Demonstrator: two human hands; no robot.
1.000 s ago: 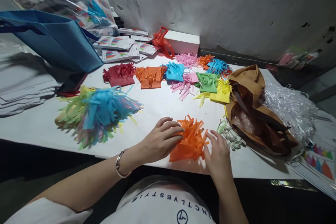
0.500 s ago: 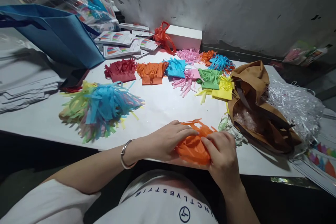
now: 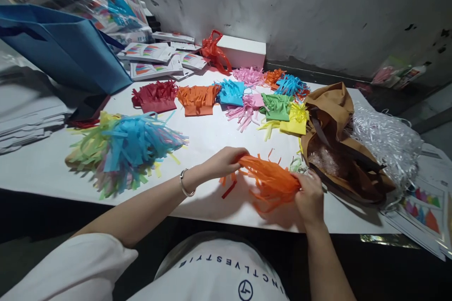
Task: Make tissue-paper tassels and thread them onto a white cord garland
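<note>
We note bare table (image 3: 208,138) between pile (image 3: 132,141) and left hand (image 3: 228,161); tassel row (image 3: 231,92) bars its far side, brown bag (image 3: 330,99) blocks the right.

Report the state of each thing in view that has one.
Orange fringe: bunched, held at both ends
Left hand: closed on one end
Right hand: closed on the other end
Blue bag: open, leaning
Brown bag: open, slumped
Multicolored fringe pile: heaped loosely
Printed packs: stacked, overlapping
Red plastic: crumpled
White box: appears closed
</note>
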